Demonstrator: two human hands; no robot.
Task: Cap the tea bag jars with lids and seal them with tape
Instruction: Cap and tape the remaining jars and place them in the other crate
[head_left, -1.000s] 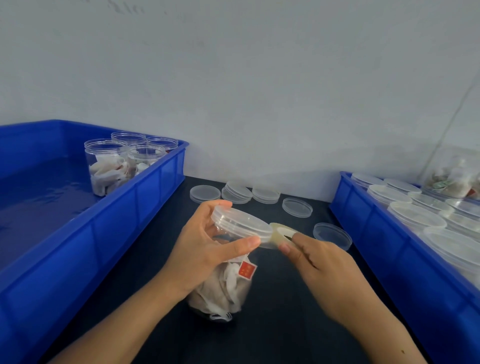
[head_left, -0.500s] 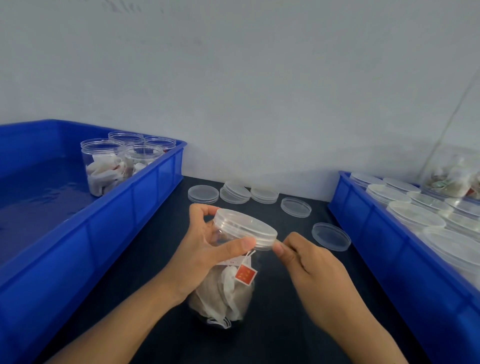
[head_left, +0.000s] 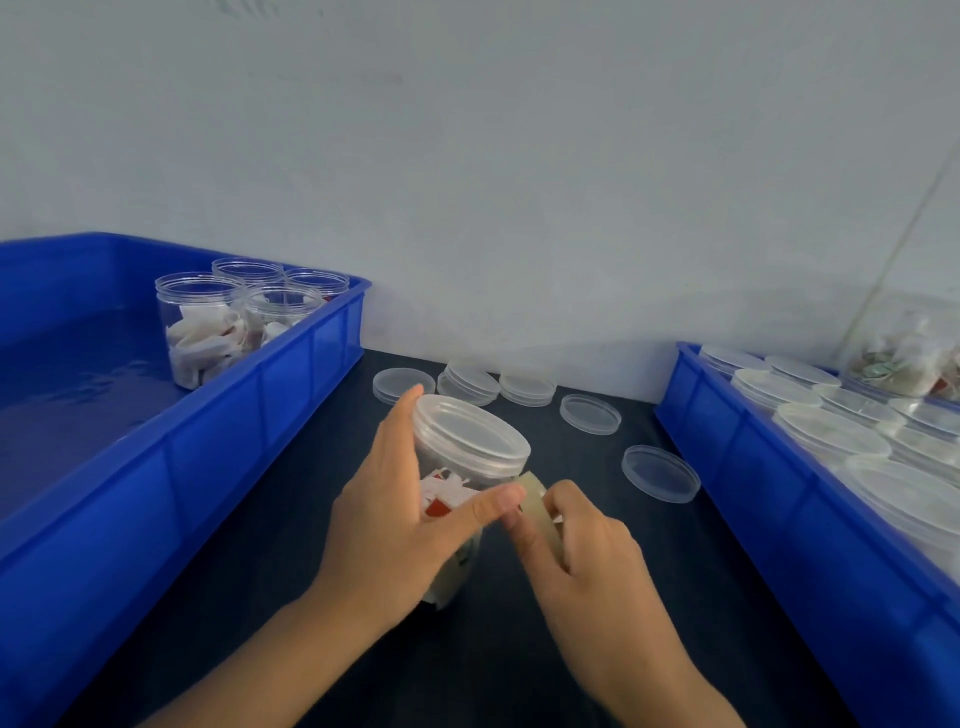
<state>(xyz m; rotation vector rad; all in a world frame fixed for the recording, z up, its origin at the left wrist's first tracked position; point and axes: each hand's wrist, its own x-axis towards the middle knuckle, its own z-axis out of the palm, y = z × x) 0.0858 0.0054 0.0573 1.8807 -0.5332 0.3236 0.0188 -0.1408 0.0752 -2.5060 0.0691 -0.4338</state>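
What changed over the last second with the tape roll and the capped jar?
The right hand brought the tape roll from beside the lid down against the jar wall below the lid. The left hand stayed gripping the jar, thumb now by the roll. Loose lids and both bins stayed put.

Both forearms reach in from the bottom edge, angled toward each other, and the hands meet in the middle. The left hand (head_left: 400, 514) is wrapped around the side of the jar (head_left: 457, 467), index finger up along its far side by the lid (head_left: 470, 434), thumb stretched across the front toward the right hand. The right hand (head_left: 582, 540) sits just beside it, back of the hand up, fingers curled, pinching the tape roll (head_left: 537, 499) right against the left thumb tip, under the lid's rim.
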